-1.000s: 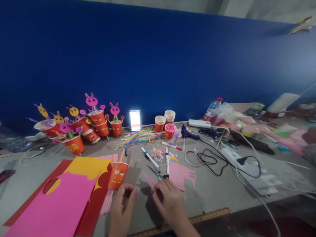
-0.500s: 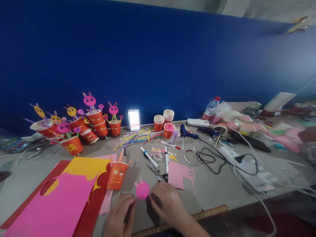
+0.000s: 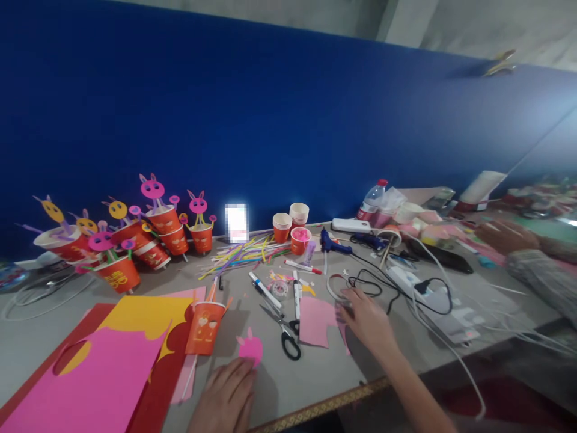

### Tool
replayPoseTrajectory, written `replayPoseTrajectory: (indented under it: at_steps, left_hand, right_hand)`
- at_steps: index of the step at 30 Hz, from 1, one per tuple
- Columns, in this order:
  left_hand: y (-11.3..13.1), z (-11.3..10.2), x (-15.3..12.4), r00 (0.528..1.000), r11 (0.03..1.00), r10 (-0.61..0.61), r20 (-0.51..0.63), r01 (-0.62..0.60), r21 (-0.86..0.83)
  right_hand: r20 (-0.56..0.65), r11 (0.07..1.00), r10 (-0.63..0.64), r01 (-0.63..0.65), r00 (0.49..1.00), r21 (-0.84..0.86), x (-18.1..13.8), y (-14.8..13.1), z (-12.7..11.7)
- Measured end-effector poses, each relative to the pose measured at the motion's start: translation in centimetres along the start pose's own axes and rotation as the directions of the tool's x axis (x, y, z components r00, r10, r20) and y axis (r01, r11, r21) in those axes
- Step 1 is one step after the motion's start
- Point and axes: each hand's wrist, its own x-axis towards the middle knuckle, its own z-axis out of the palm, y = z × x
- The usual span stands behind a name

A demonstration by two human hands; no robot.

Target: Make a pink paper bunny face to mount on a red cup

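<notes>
My left hand is at the near edge of the table, its fingers closed at the lower edge of a pink paper rabbit head with two ears. The thumb is hidden. My right hand reaches over the pale pink paper, fingers stretched out. Its fingertips are close to a roll of clear tape; contact cannot be made out. Between my hands lie scissors with black handles. An upside-down red paper cup with orange pipe cleaners stands left of the rabbit head.
Decorated cups crowd the back left, beside loose pipe cleaners. Coloured sheets cover the left. Markers, a blue glue gun and a power strip with cables lie farther back. Another person's hand is at the right.
My right hand has left the rabbit head and moved right and forward towards the tape roll. The scissors' handles are now uncovered. Another person's hand and sleeve show more at the right.
</notes>
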Motion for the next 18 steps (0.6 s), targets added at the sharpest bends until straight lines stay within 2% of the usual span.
replayPoseTrajectory:
  at_steps: [2,5,7,10,13,15,18]
  left_hand:
    - [-0.1,0.1,0.1,0.999,1.0,-0.01,-0.033,0.01,-0.014]
    - [0.0,0.3,-0.1,0.993,0.996,-0.072,-0.091,0.067,-0.051]
    - [0.1,0.2,-0.3,0.985,0.988,-0.138,-0.106,0.129,-0.088]
    - [0.3,-0.5,0.3,0.972,0.964,-0.217,-0.093,0.198,-0.179]
    - [0.8,-1.8,2.6,0.967,0.93,-0.245,-0.071,0.214,-0.299]
    - [1.4,-2.6,4.9,0.962,0.913,-0.267,-0.065,0.23,-0.338]
    - [2.8,-3.0,8.2,0.982,0.909,-0.187,-0.001,0.173,-0.38]
  right_hand:
    - [0.045,1.0,0.003,-0.002,0.999,-0.022,0.4,1.3,0.8]
    - [0.08,0.999,-0.026,0.022,0.996,0.041,1.0,2.4,1.3]
    - [0.081,0.995,-0.02,0.012,0.996,0.102,1.6,2.7,0.7]
    - [0.085,0.972,-0.05,0.029,0.995,0.234,2.6,2.3,-1.8]
    - [0.121,0.909,-0.203,0.141,0.972,0.393,3.2,0.0,-5.2]
    - [0.174,0.848,-0.319,0.2,0.932,0.49,3.0,-2.5,-7.0]
    - [0.218,0.73,-0.469,0.237,0.856,0.641,1.8,-6.5,-8.1]
